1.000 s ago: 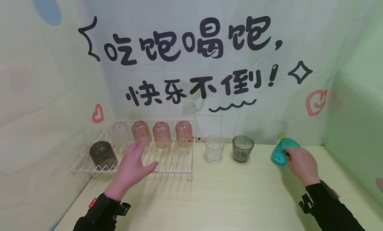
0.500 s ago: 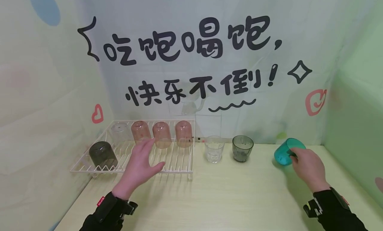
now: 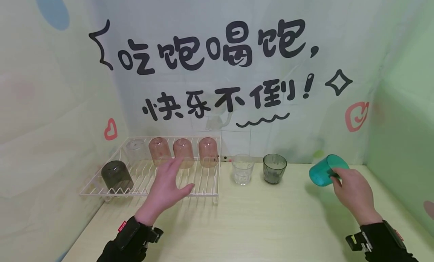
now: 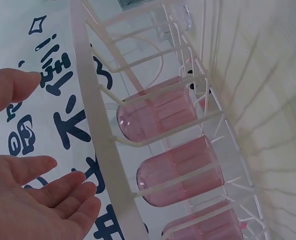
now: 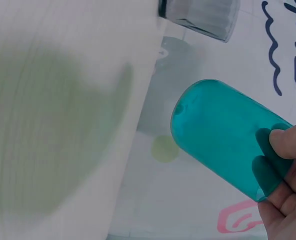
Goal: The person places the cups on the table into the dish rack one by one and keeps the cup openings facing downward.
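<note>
A teal see-through cup (image 3: pixel 322 172) is tilted above the table at the right. My right hand (image 3: pixel 354 194) pinches it at the rim; in the right wrist view the thumb lies outside, and fingers show through the cup wall (image 5: pixel 213 130). My left hand (image 3: pixel 164 192) hovers in front of the white wire rack (image 3: pixel 208 195), thumb spread, holding nothing. Three pink cups (image 3: pixel 208 152) stand upside down along the rack's back. A dark grey cup (image 3: pixel 116 176) leans at its front left, with a clear cup (image 3: pixel 135 149) behind it.
Between the rack and the teal cup, a clear glass (image 3: pixel 242 170) and a grey-green glass (image 3: pixel 274 169) stand upright near the back wall. Printed cloth walls (image 3: pixel 400 141) close in the table (image 3: pixel 257 224) at the back and both sides.
My right hand has drawn right and toward me with the teal cup, which now tilts more, apart from the table. My left hand has shifted right along the rack's front.
</note>
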A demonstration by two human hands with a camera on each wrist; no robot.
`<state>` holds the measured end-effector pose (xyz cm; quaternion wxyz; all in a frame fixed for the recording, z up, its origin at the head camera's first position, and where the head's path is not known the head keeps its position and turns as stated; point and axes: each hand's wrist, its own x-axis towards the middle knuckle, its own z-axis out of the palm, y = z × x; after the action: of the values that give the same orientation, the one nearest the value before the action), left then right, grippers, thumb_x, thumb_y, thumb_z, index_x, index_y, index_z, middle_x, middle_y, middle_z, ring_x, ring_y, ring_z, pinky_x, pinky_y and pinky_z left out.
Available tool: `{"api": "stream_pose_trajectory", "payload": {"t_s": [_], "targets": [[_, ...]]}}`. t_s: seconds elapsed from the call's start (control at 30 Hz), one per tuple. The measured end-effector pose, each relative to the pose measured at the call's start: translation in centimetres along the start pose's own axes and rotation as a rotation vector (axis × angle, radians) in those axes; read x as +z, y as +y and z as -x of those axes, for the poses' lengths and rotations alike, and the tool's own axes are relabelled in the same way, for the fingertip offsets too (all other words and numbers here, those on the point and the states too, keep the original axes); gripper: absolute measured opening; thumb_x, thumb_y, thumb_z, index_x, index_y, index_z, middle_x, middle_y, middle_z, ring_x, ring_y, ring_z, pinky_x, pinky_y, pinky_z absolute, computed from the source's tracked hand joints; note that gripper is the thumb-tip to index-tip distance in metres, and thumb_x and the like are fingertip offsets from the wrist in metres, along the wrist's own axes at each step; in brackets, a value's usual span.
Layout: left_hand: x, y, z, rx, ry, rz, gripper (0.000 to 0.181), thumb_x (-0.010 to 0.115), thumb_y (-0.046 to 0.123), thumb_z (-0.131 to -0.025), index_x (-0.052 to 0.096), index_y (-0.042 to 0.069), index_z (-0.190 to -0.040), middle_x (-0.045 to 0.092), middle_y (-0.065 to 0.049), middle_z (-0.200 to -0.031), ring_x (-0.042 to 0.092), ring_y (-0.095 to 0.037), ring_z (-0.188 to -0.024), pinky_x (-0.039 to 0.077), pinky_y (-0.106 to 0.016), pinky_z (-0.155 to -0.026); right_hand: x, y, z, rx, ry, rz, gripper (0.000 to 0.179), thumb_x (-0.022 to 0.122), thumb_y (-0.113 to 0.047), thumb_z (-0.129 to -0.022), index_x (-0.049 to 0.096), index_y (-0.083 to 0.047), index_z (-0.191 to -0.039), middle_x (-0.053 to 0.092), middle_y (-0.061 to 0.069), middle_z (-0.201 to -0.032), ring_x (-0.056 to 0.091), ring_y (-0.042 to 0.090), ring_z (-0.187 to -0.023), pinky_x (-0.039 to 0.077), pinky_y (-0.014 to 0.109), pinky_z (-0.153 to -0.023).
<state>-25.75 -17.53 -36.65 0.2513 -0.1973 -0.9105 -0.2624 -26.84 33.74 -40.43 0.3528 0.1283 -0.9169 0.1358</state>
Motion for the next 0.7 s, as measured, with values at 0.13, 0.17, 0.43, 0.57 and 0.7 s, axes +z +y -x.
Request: {"api": "stream_pose_trajectory", "payload": {"t_s": [0.13,0.17,0.43,0.57,0.7], "targets": [[0.3,0.4,-0.1,-0.007,-0.009,0.002,0.08,0.073,0.035,-0.069,0.034,0.016,-0.136,0.039,-0.01,-0.133,0.033,-0.03,-0.122,0.033,-0.051,-0.093,-0.3,-0.6,-0.2,-0.022,0.04,-0.011,0.025,0.067,-0.005,-0.072,0.057,-0.004,-0.094,0.059,0.014,-0.082,0.052,0.034,-0.075,0.041,0.048,-0.064],[0.4,0.5,-0.2,-0.007,-0.009,0.003,0.08,0.072,0.035,-0.069,0.034,0.016,-0.136,0.039,-0.01,-0.133,0.033,-0.03,-0.122,0.033,-0.051,-0.094,-0.4,-0.7,-0.2,-0.025,0.049,-0.013,0.026,0.067,-0.005,-0.071,0.057,-0.003,-0.095,0.059,0.015,-0.082,0.052,0.035,-0.076,0.041,0.048,-0.065],[0.9,1.2,-0.4,0.027,0.001,0.04,0.082,0.073,0.036,-0.068,0.034,0.012,-0.136,0.039,-0.01,-0.134,0.033,-0.03,-0.123,0.031,-0.05,-0.096,-1.2,-2.6,-0.5,-0.054,0.112,-0.044,0.031,0.068,-0.002,-0.069,0.058,-0.001,-0.099,0.061,0.016,-0.085,0.053,0.034,-0.079,0.042,0.047,-0.067],[1.1,1.7,-0.4,0.033,0.001,0.046,0.082,0.073,0.036,-0.068,0.034,0.01,-0.136,0.039,-0.009,-0.134,0.033,-0.03,-0.123,0.031,-0.049,-0.096,-1.4,-3.6,-0.8,-0.097,0.158,-0.064,0.033,0.069,0.0,-0.067,0.059,-0.001,-0.098,0.061,0.014,-0.083,0.053,0.032,-0.076,0.043,0.046,-0.064],[1.3,2.0,-0.4,0.031,-0.008,0.037,0.081,0.072,0.036,-0.069,0.035,0.011,-0.135,0.039,-0.008,-0.133,0.033,-0.028,-0.122,0.033,-0.046,-0.096,-1.5,-4.5,-1.0,-0.123,0.179,-0.075,0.034,0.07,0.002,-0.065,0.059,-0.001,-0.097,0.061,0.013,-0.083,0.053,0.029,-0.075,0.043,0.044,-0.063]]}}
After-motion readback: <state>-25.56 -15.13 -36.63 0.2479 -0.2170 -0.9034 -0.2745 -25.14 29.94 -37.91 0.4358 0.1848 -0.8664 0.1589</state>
